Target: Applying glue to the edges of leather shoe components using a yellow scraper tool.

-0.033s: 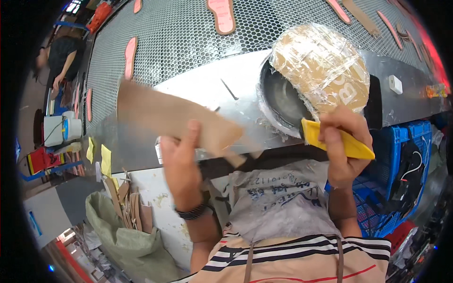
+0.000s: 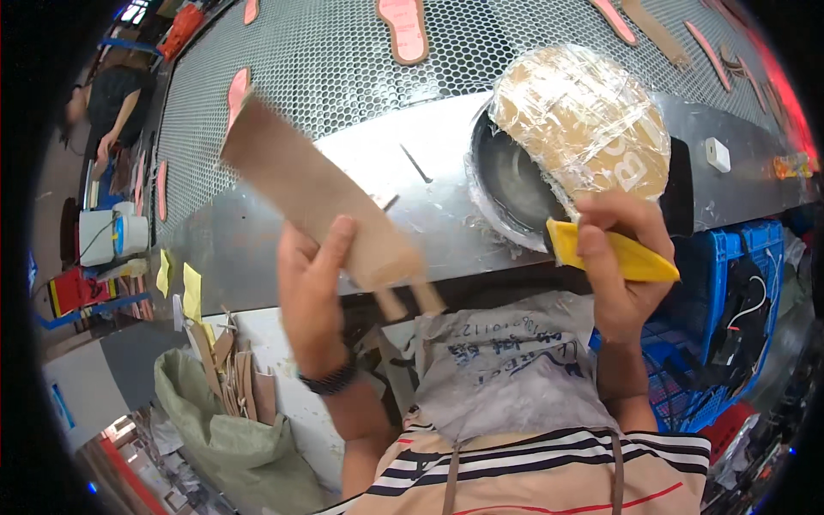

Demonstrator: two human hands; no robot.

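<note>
My left hand (image 2: pixel 313 292) is closed on a flat tan piece of sheet material (image 2: pixel 322 189), its thumb on the upper face. The piece tilts up to the far left, and two narrow strips extend from its near end. My right hand (image 2: pixel 631 266) grips a yellow flat scraper (image 2: pixel 614 251), its left edge beside the rim of a round tub (image 2: pixel 485 202). Inside the tub is a greyish content I cannot make out. Cardboard wrapped in clear tape (image 2: pixel 588 116) covers the tub's far right part.
Pink-topped insole shapes (image 2: pixel 403 30) lie on a perforated conveyor mesh (image 2: pixel 326 51) beyond the metal table edge (image 2: pixel 249 249). A white plug adapter (image 2: pixel 718 154) sits right. Blue crates (image 2: pixel 742 283) stand lower right, a green sack (image 2: pixel 215 438) of scraps lower left. Another person (image 2: pixel 120 103) is far left.
My left hand has turned the tan piece, so its far end points higher and its strips hang nearer my apron. The right hand with the scraper has barely moved.
</note>
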